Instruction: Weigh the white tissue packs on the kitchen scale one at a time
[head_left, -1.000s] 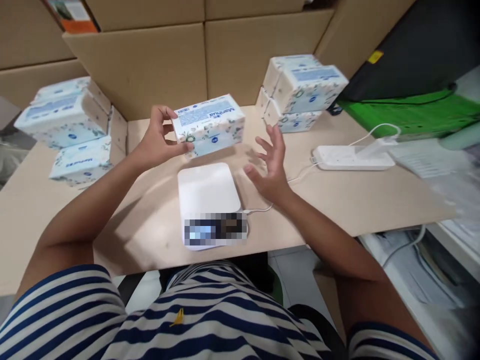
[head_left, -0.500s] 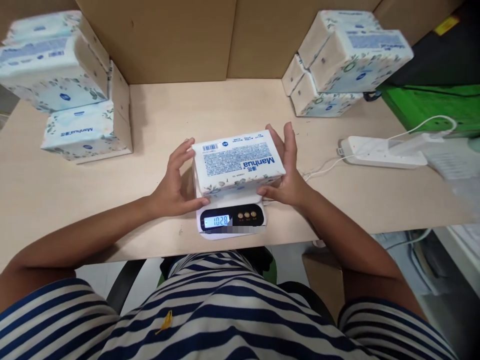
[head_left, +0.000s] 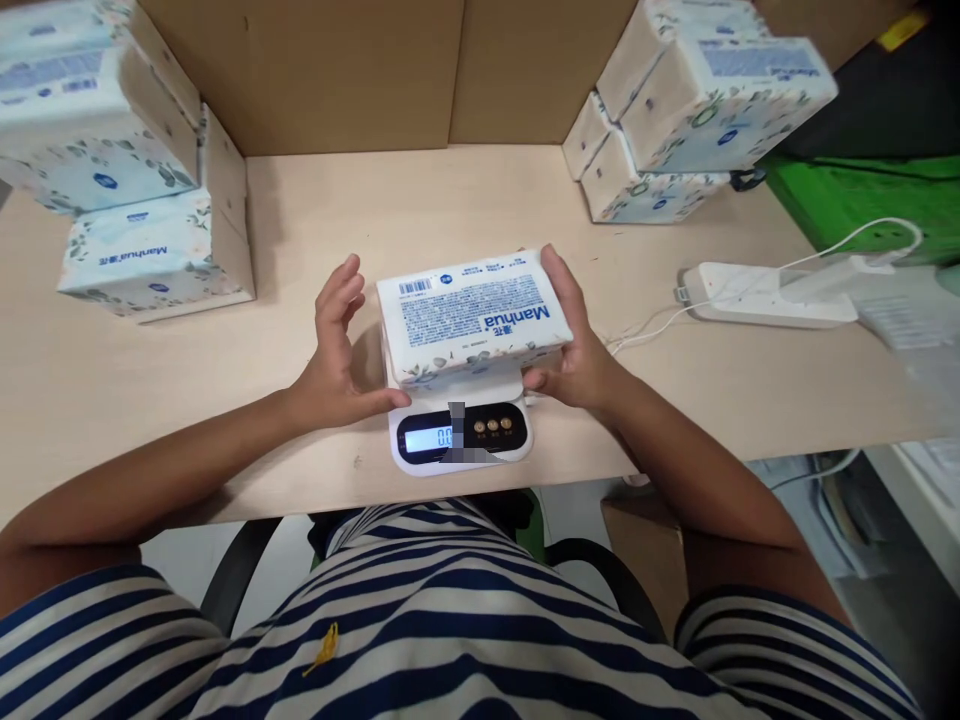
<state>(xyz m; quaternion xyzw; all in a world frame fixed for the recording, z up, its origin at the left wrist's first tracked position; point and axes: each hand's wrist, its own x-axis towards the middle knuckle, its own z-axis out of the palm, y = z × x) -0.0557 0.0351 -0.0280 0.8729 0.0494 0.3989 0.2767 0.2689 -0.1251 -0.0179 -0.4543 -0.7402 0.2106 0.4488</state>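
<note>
A white soft pack of tissues (head_left: 472,315) printed "Manhua" lies on the platform of a white digital kitchen scale (head_left: 401,462), covering most of it. The lit display shows 0.0, and part of the panel is blurred out. To the pack's left, my left hand (head_left: 337,365) is open, its raised fingers apart from the wrapper and its thumb near the front left corner. My right hand (head_left: 581,350) curves around the right end with fingers and thumb spread. Its fingers are close against the wrapper; whether they touch is unclear.
Stacked tissue packs (head_left: 161,245) stand at the left, with another stack (head_left: 731,115) at the back right. Cardboard (head_left: 352,75) walls off the rear of the table (head_left: 360,215). A white power strip (head_left: 750,300) with cables and a green object (head_left: 832,205) are on the right.
My left hand has come away from the pack to the left, its fingers lifting. My right hand has loosened slightly. The display went from about 102.8, possibly negative, to 0.0.
</note>
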